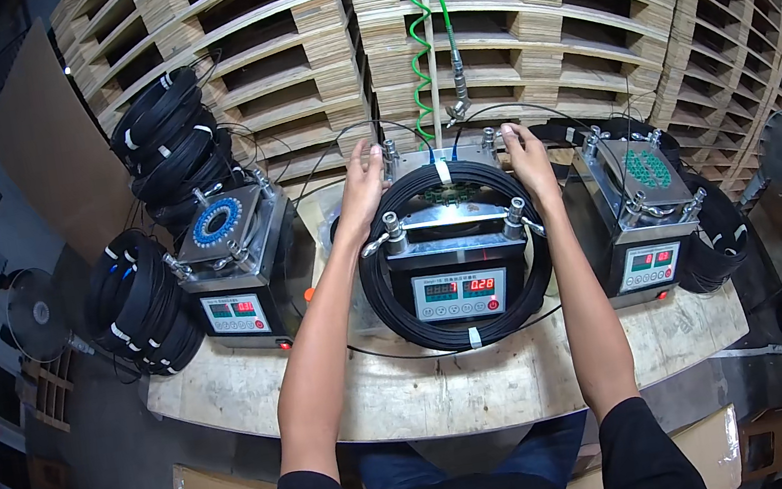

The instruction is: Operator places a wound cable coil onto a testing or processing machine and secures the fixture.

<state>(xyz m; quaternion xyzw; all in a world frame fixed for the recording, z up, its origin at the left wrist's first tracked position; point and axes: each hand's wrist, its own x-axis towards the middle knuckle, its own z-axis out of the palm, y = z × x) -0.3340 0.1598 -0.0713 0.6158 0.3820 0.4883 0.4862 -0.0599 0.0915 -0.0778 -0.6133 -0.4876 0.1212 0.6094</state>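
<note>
My left hand [362, 188] reaches to the far left corner of the middle polishing machine [402, 285], its fingers closed at the clamp knob [390, 151] there. At the far right corner my right hand [529, 163] has its fingers curled beside the other rear clamp knob [488, 137]. The levers under my fingers are mostly hidden. A large coil of black cable [377, 297], bound with white ties, hangs around the machine's front and its lit red display. Two blue connectors [455, 151] stand at the rear of the plate. Both front clamp knobs [393, 227] are untouched.
Similar machines stand left [241, 312] and right [652, 264] on the wooden table [492, 381], with blue and green rings on top. Black cable coils [170, 151] pile at the left. A green spiral air hose [427, 26] hangs before stacked wooden pallets [267, 20]. Fans flank the table.
</note>
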